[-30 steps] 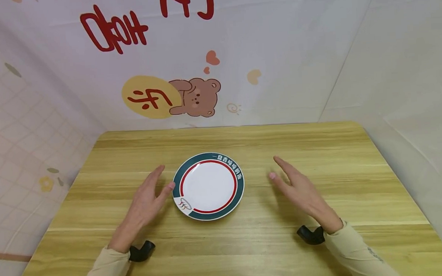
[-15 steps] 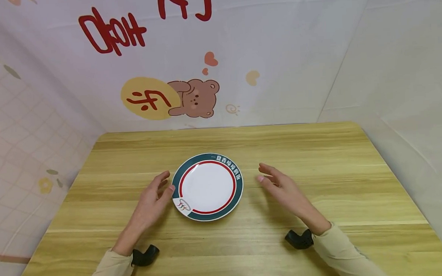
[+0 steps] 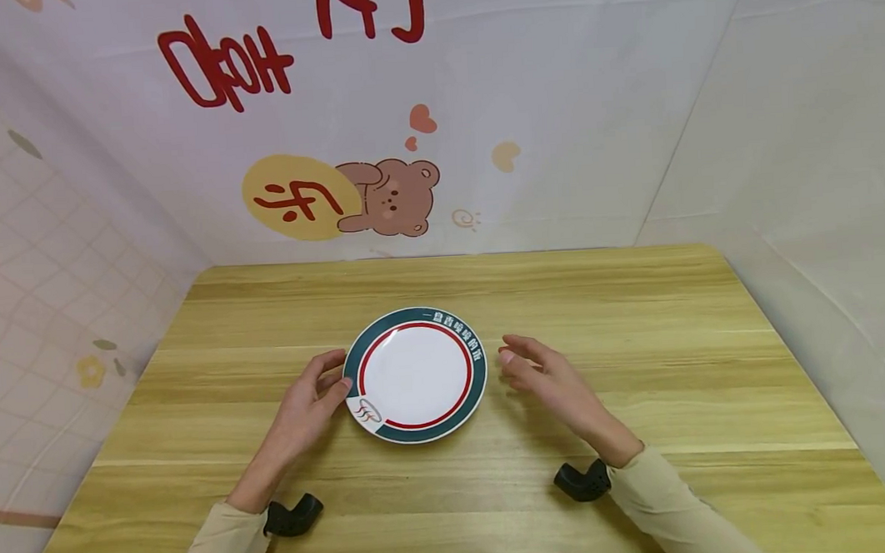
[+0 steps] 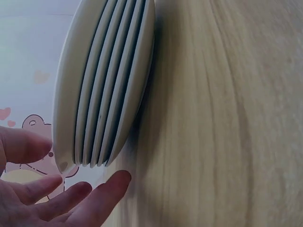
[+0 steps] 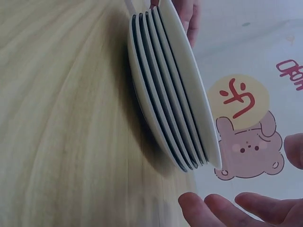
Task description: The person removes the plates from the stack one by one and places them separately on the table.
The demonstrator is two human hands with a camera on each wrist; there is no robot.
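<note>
A stack of several round plates (image 3: pixel 416 374) sits on the wooden table. The top one has a white middle, a red ring and a teal rim with white characters. In the left wrist view, the plates' edges (image 4: pixel 106 94) show one over another. My left hand (image 3: pixel 304 409) is at the stack's left side, its thumb tip overlapping the rim in the head view and its fingers spread beside the edges. To the right of the plates, my right hand (image 3: pixel 557 387) is apart from them, its relaxed fingers (image 5: pixel 203 213) and thumb pointing toward the stack.
The wooden table (image 3: pixel 455 510) ends against a white cloth backdrop (image 3: pixel 552 79) with a printed bear (image 3: pixel 397 197) and red characters. Black curved pieces (image 3: pixel 293 515) are worn at both wrists. Pale cloth also hangs along the left and right sides.
My right hand has moved left, closer to the plates, its fingers bending a little more. My left hand has shifted slightly right to the rim. The plates stay in place on the table.
</note>
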